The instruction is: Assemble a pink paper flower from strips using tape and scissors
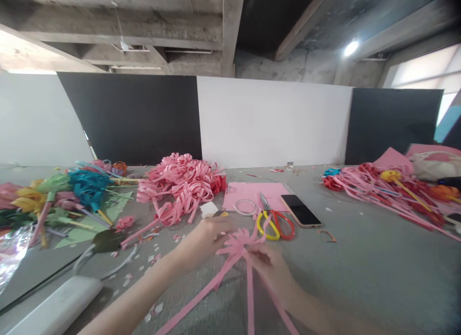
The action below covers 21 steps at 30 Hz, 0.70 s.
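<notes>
A star-shaped bundle of pink paper strips (239, 244) lies between my hands, its long tails running down toward the lower edge of the view. My left hand (212, 234) curls its fingers at the bundle's left side, pinching a short strip end. At the right, my right hand (271, 267) pinches the strips close to the bundle's centre; its fingertips are partly hidden. Just behind the bundle lie scissors (274, 225) with one yellow and one red handle, blades pointing away. A narrow tape roll (245, 207) rests on a pink paper sheet (230, 191) beyond my hands.
A phone (301, 210) lies right of the scissors. Curled pink paper strips (183, 181) are heaped behind my left hand. Paper flowers (88, 188) and a white power bank (57, 306) occupy the left; more strips (382, 186) lie right. Paper scraps (154, 258) dot the grey table.
</notes>
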### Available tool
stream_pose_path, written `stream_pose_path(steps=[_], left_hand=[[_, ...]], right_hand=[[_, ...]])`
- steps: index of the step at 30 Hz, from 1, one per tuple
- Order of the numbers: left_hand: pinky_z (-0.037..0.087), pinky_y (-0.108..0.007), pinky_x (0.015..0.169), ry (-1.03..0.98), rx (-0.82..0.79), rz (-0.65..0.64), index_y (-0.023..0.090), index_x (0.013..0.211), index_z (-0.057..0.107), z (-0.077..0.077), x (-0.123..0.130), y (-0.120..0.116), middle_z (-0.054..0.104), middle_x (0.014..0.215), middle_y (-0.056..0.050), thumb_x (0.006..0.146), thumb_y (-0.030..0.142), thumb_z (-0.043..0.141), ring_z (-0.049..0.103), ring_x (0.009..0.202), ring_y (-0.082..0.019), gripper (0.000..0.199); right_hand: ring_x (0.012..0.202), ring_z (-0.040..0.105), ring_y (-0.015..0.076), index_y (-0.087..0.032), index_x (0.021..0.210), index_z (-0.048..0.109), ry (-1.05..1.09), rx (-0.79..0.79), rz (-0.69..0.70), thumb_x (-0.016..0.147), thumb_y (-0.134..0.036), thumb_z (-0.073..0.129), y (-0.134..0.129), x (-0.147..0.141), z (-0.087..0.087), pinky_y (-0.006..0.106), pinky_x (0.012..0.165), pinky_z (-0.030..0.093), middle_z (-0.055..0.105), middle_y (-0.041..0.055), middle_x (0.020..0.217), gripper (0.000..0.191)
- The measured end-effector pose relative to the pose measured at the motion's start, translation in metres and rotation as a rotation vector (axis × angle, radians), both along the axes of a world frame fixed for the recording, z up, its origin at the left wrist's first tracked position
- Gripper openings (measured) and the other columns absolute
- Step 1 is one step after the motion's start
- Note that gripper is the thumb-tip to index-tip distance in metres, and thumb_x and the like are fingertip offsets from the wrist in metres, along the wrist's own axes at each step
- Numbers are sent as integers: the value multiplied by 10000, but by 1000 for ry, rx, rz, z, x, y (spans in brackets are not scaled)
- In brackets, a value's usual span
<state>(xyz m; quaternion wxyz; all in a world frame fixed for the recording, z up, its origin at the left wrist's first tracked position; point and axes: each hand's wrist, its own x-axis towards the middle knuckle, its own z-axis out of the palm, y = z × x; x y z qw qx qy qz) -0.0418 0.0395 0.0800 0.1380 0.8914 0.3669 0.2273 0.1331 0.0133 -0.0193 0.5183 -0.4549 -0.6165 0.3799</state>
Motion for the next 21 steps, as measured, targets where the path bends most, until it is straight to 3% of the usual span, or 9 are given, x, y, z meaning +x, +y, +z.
stream_pose_path(steps=[2, 7, 15, 21], left_hand=[[380, -210, 726, -15, -22, -99, 223, 947, 617, -8, 10, -6, 607, 880, -31, 787, 133, 396, 527, 819, -135, 287], [378, -207, 720, -28, -78, -168, 230, 926, 628, -20, 16, -8, 610, 852, -20, 805, 172, 422, 516, 816, -133, 246], [383, -188, 671, -43, -160, -200, 167, 808, 648, -22, 14, -5, 605, 783, -21, 769, 169, 478, 525, 715, -109, 175], [375, -194, 664, -142, -197, -121, 177, 737, 644, -20, 14, -2, 580, 736, -4, 757, 185, 495, 513, 726, -114, 151]], right_hand=[[684, 561, 169, -172, 744, 651, 25, 9, 22, 724, -375, 560, 0, 0, 0, 257, 624, 440, 627, 31, 715, 223], [696, 560, 171, -171, 742, 661, 48, 34, 72, 724, -365, 570, 0, 0, 3, 263, 637, 434, 626, 32, 718, 215], [650, 532, 158, -168, 692, 654, -13, 37, 55, 722, -367, 567, 1, 2, -1, 249, 590, 413, 597, 11, 659, 220], [787, 574, 193, -195, 802, 674, 63, 36, 83, 753, -335, 526, 2, 2, -2, 295, 718, 437, 654, 33, 803, 209]])
